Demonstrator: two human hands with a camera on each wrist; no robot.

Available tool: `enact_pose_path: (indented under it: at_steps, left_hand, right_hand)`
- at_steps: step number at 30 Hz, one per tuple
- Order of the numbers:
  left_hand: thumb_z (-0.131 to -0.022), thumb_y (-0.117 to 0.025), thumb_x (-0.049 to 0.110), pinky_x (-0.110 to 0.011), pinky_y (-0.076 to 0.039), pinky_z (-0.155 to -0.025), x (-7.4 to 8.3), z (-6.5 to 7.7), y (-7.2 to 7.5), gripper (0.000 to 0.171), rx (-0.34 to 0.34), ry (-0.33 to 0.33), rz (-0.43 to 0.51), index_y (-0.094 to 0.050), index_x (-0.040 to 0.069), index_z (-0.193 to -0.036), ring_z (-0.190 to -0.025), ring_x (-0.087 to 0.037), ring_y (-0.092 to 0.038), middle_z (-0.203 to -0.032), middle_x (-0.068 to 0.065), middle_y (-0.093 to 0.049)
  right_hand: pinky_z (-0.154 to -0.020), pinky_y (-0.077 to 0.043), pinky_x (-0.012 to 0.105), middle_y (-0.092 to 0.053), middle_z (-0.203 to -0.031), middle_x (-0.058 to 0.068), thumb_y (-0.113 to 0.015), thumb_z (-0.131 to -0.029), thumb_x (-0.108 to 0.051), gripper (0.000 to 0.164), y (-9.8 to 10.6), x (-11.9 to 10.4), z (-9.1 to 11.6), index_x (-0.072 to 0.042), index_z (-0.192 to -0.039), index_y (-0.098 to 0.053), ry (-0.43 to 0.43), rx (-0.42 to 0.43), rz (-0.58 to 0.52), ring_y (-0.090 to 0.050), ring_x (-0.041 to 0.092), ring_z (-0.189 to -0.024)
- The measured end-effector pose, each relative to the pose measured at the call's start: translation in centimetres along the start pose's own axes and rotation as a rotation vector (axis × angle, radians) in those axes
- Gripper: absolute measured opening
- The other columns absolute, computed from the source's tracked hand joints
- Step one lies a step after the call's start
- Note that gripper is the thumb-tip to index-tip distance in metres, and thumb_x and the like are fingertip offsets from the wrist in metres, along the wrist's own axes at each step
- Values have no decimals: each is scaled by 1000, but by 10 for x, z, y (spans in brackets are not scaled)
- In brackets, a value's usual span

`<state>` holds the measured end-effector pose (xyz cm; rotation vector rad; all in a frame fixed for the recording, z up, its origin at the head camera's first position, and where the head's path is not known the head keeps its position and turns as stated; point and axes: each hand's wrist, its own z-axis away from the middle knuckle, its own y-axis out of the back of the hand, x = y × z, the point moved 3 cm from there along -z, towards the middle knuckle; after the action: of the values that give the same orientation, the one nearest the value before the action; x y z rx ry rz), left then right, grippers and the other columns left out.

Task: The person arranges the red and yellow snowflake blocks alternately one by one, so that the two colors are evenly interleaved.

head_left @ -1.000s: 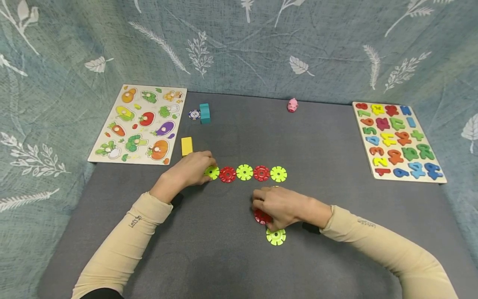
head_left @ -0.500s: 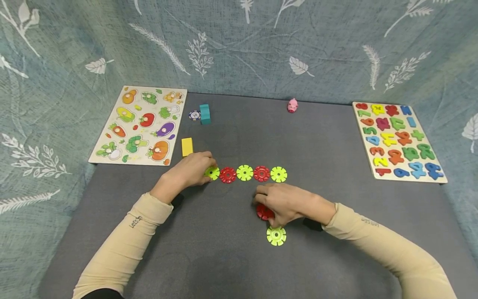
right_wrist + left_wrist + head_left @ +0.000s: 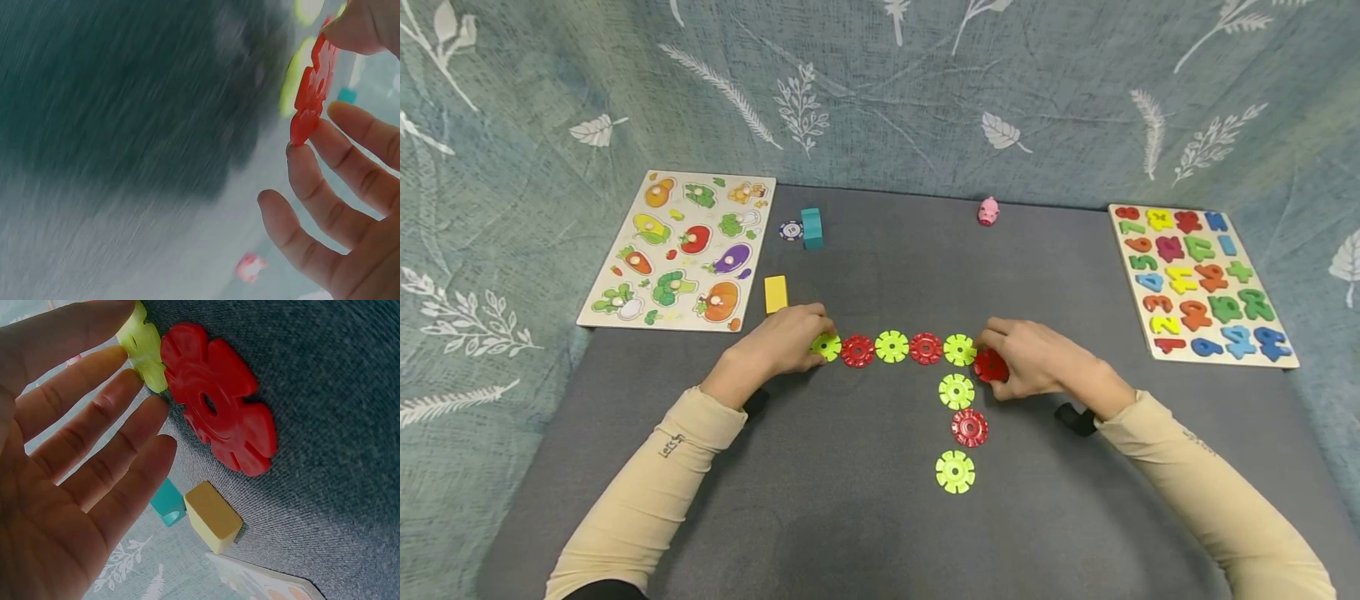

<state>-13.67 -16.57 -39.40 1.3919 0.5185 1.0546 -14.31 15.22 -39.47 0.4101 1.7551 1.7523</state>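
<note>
Lime and red interlocking discs form a row across the table. At its left end my left hand (image 3: 782, 340) holds a lime disc (image 3: 827, 347) between thumb and fingertips. In the left wrist view a red disc (image 3: 219, 400) lies just beside that lime one. My right hand (image 3: 1030, 357) pinches a red disc (image 3: 990, 365) by its edges, against the lime disc (image 3: 959, 350) at the right end. Whether these two are slotted together, I cannot tell. Below lie a loose lime disc (image 3: 957, 391), a red disc (image 3: 970, 427) and another lime disc (image 3: 955, 472).
A vegetable puzzle board (image 3: 677, 250) lies to the left, with a yellow block (image 3: 776, 294) near the left hand. Farther back are a teal block (image 3: 812, 228), a poker chip (image 3: 791, 230) and a pink pig (image 3: 988, 211). A number puzzle board (image 3: 1202, 283) lies right.
My right hand has gone up and right from the loose discs to the row's right end, carrying a red disc. Two loose discs are uncovered. The left hand has stayed in place.
</note>
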Motion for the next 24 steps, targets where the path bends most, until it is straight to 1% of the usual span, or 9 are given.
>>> enact_pose_path:
  at_steps: [4,8,13,18,24]
  left_hand:
    - [-76,-81,15,-42,-53,-84,0,1,0,33,-2,2,2,-72,3,-106,-87,-23,-62,-101,-11,-64]
    - [-76,-80,15,-42,-53,-84,0,1,1,34,-7,6,10,-71,4,-107,-88,-24,-62,-102,-11,-65]
    - [-77,-80,16,-42,-53,-84,1,0,1,34,-12,11,9,-71,4,-107,-89,-23,-62,-102,-11,-65]
    - [-77,-80,15,-42,-53,-84,0,1,1,34,-10,15,1,-71,4,-108,-88,-23,-62,-102,-11,-65]
    - [-76,-80,15,-42,-53,-84,0,1,1,34,-4,5,5,-71,4,-107,-88,-23,-62,-102,-11,-65]
  right_hand:
    - [-63,-48,25,-59,-97,2,-77,-65,-25,48,-1,17,2,-10,-109,-66,-75,-16,-30,-54,10,-72]
    - [-62,-46,25,-59,-98,3,-77,-66,-26,48,-3,25,0,-10,-110,-66,-96,-30,-41,-54,11,-71]
    - [-63,-46,25,-59,-99,3,-77,-67,-25,47,-5,30,-4,-10,-110,-66,-107,-45,-57,-54,11,-72]
    - [-65,-47,25,-60,-101,3,-78,-68,-24,48,-6,31,-7,-10,-112,-65,-100,-59,-70,-55,12,-75]
    - [-66,-47,26,-60,-100,2,-77,-68,-22,47,-7,31,-10,-10,-113,-66,-93,-61,-80,-54,11,-74]
